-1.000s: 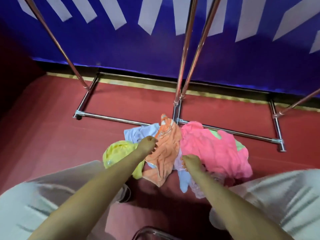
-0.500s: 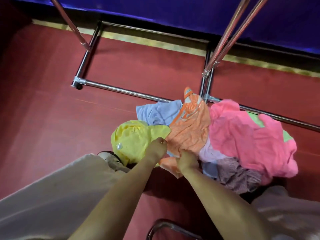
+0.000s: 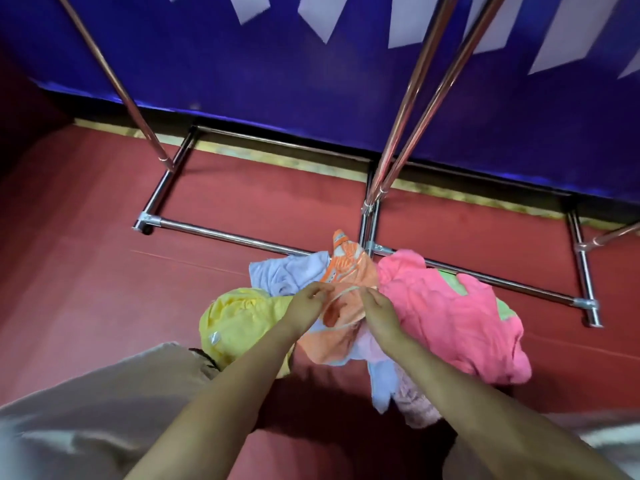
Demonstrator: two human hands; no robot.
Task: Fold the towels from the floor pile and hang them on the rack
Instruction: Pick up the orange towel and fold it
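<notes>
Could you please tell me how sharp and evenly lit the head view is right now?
Head view: wide-angle bending bows the rack poles; the pink towel is soft at its lower edge; a dark shadow lies on the red floor beneath the forearms; both hands, left hand and right hand, look reasonably sharp.

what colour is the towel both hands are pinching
Orange towel with a paler printed pattern, seen in the head view.

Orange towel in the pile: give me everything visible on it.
The orange towel is soft, crumpled cloth with a pale white pattern toward its far end and a light edge trim. It lies in the middle of the floor pile, between the yellow towel and the pink towel, overlapping the light blue towel. Its far tip reaches the rack base bar. The left hand and right hand both pinch its upper edge, bunching it.
</notes>
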